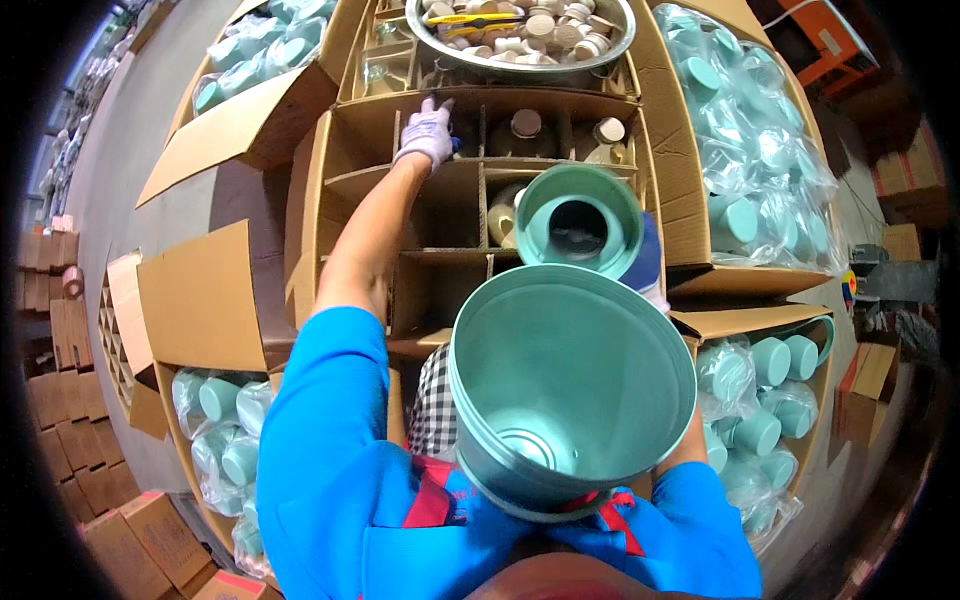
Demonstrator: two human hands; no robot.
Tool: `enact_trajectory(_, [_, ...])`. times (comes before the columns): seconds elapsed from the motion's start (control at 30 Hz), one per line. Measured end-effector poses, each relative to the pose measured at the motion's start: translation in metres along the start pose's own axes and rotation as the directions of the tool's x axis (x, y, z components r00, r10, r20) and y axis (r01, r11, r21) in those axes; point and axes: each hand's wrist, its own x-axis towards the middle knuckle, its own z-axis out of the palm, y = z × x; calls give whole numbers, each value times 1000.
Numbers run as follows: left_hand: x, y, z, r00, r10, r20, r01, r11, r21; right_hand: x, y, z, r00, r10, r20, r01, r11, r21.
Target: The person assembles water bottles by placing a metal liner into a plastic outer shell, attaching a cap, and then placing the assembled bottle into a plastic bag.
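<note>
My left hand (428,132), in a pale glove with blue on its palm side, reaches over the far left compartments of a divided cardboard box (440,178). Its visible fingers are stretched out and nothing shows in them. My right hand (652,265), in a blue and white glove, is mostly hidden behind teal plastic parts. It closes on the side of a ringed teal collar (622,215) with a dark round hole. Nearest me, a large teal bucket-like shell (570,380) tilts with its mouth upward, in front of my right forearm. Glass bottles with brown tops (526,135) stand in some compartments.
Beyond the box, a metal basin (520,68) holds many brown and white stoppers and a yellow tool (475,18). Cartons of bagged teal cups (735,215) stand on both sides, their flaps (200,295) sticking out. Stacked cartons (75,420) line the far left.
</note>
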Motion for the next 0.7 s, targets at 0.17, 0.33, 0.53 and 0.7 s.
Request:
enact_trajectory(0.17, [-65, 13, -57, 961, 268, -63, -263, 962, 71, -51, -40, 19, 893, -406, -195, 95, 593, -800])
enact_trajectory(0.33, [-192, 86, -254, 574, 698, -427, -609, 713, 347, -80, -79, 133, 986, 121, 117, -60, 903, -426])
enact_trajectory(0.53, [-358, 164, -381, 303, 866, -397, -870, 422, 257, -100, -155, 248, 778, -87, 623, -128, 948, 292])
enact_trajectory(0.7, [-305, 129, -366, 496, 524, -693, -854, 147, -500, -192, -188, 231, 803, -89, 590, 304, 912, -277])
